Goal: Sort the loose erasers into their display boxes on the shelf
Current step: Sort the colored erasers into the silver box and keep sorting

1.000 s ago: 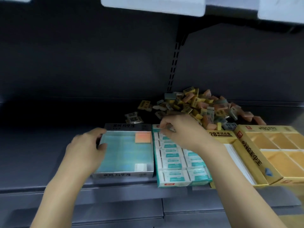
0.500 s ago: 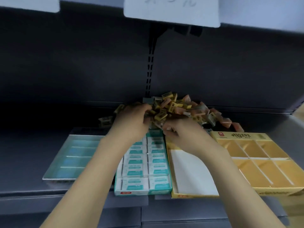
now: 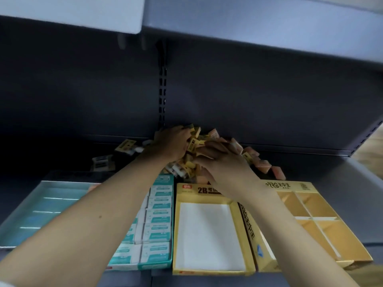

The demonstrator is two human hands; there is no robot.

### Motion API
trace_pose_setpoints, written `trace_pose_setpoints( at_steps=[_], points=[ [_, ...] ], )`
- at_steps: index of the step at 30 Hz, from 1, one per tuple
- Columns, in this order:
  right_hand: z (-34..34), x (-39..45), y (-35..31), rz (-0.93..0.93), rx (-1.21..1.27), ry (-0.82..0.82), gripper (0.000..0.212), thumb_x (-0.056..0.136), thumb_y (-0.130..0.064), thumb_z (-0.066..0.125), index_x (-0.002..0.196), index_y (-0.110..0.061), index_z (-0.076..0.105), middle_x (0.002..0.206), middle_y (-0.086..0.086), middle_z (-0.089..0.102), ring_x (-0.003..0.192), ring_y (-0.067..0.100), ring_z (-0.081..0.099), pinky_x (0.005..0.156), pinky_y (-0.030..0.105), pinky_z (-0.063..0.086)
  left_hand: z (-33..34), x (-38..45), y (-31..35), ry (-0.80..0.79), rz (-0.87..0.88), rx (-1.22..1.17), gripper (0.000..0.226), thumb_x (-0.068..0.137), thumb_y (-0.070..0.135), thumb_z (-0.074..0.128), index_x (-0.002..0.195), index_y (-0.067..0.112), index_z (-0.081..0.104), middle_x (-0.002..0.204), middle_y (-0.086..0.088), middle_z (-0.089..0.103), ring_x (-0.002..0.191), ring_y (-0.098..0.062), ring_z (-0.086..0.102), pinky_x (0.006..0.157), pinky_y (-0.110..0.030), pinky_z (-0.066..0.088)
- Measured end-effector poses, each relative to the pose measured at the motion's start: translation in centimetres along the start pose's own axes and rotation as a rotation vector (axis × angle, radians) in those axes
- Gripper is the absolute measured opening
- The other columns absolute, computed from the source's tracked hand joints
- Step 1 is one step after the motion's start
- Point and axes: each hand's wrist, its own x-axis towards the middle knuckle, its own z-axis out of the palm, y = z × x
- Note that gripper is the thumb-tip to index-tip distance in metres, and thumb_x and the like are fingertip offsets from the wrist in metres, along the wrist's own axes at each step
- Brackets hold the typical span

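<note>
Dark grey shelf carried four display boxes along its near edge: teal tray at left, teal box of wrapped erasers, yellow box with a white floor, orange divided box at right. Loose erasers lay heaped at the far side. Left hand and right hand were both curled into the heap, gripping erasers.

1. One head-worn view looks forward and slightly down into a shelf bay, close in.
2. It faces the dark back panel; the upper shelf's underside fills the top.
3. Both forearms enter from the bottom edge.
</note>
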Motion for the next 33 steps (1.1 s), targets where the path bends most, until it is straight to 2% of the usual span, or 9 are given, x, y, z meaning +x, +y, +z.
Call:
trace_pose_setpoints(
  at_steps=[7,9,11,13,17,20,23,27,33],
  points=[
    [1.3,0.7,3.6,-0.024,-0.087,-0.107,0.050,0.066,-0.010,0.079,0.112,-0.024,0.067,0.121,0.001,0.063,0.120,0.029,0.053,0.098,0.048,0.041,0.2,0.8,0.6,0.069,-0.114,-0.106,0.009,0.091,0.007,0.042,0.090,0.015,0.047,0.096,-0.007,0.060,0.088,-0.022,0.056,0.073,-0.034,0.039],
    [1.3,1.0,4.2,-0.015,-0.092,-0.177,0.055,0.077,-0.012,0.071,0.128,-0.026,0.056,0.136,-0.001,0.052,0.132,0.025,0.040,0.107,0.045,0.029,0.3,0.7,0.6,0.065,-0.164,-0.152,0.011,0.093,0.009,0.043,0.102,0.012,0.050,0.098,-0.005,0.060,0.084,-0.016,0.053,0.068,-0.029,0.033],
    [1.5,1.4,4.7,0.003,-0.083,-0.254,0.056,0.089,-0.016,0.058,0.140,-0.032,0.041,0.149,-0.005,0.035,0.141,0.020,0.022,0.113,0.040,0.015,0.5,0.6,0.5,0.079,-0.194,-0.145,0.019,0.095,0.016,0.043,0.113,0.013,0.049,0.105,-0.006,0.061,0.092,-0.020,0.055,0.072,-0.029,0.030],
    [1.5,1.9,5.1,0.005,-0.077,-0.286,0.057,0.091,-0.017,0.054,0.142,-0.034,0.035,0.151,-0.007,0.029,0.142,0.018,0.017,0.114,0.038,0.013,0.6,0.7,0.2,0.097,-0.212,-0.153,0.024,0.097,0.025,0.043,0.117,0.014,0.048,0.110,-0.008,0.061,0.102,-0.025,0.056,0.079,-0.033,0.033],
    [2.0,3.2,5.6,-0.027,-0.052,-0.293,0.056,0.090,-0.013,0.052,0.140,-0.035,0.038,0.149,-0.006,0.034,0.138,0.019,0.024,0.112,0.038,0.021,0.5,0.7,-0.9,0.038,-0.230,-0.111,0.025,0.095,0.027,0.046,0.115,0.015,0.057,0.115,-0.008,0.055,0.109,-0.026,0.052,0.088,-0.036,0.033],
    [2.9,4.2,6.0,-0.039,-0.041,-0.250,0.046,0.090,-0.014,0.053,0.132,-0.032,0.049,0.136,-0.003,0.050,0.128,0.022,0.040,0.104,0.038,0.029,0.3,0.0,-1.6,0.074,-0.235,-0.081,0.022,0.092,0.019,0.050,0.112,0.016,0.060,0.114,-0.007,0.054,0.107,-0.027,0.052,0.088,-0.036,0.033],
    [3.1,4.8,6.3,-0.043,0.005,-0.221,0.033,0.089,-0.021,0.057,0.121,-0.029,0.059,0.122,-0.005,0.060,0.117,0.021,0.050,0.097,0.035,0.034,0.5,-0.5,-2.4,0.157,-0.243,-0.094,0.017,0.092,0.023,0.049,0.108,0.019,0.056,0.108,-0.004,0.060,0.104,-0.027,0.055,0.089,-0.037,0.031],
    [3.7,5.1,6.2,-0.044,0.018,-0.194,0.022,0.087,-0.026,0.060,0.108,-0.023,0.062,0.110,0.000,0.065,0.108,0.025,0.055,0.090,0.035,0.039,0.2,-1.1,-2.8,0.224,-0.266,-0.153,0.022,0.097,0.035,0.042,0.105,0.017,0.051,0.099,-0.005,0.066,0.098,-0.026,0.059,0.090,-0.039,0.032],
    [3.8,5.1,5.4,0.002,-0.022,-0.190,0.026,0.083,-0.021,0.064,0.108,-0.015,0.064,0.108,0.007,0.067,0.107,0.030,0.057,0.091,0.039,0.038,-0.5,-1.9,-3.0,0.283,-0.226,-0.175,0.030,0.098,0.037,0.038,0.108,0.011,0.048,0.100,-0.009,0.067,0.097,-0.028,0.061,0.091,-0.039,0.032]
  ],
)
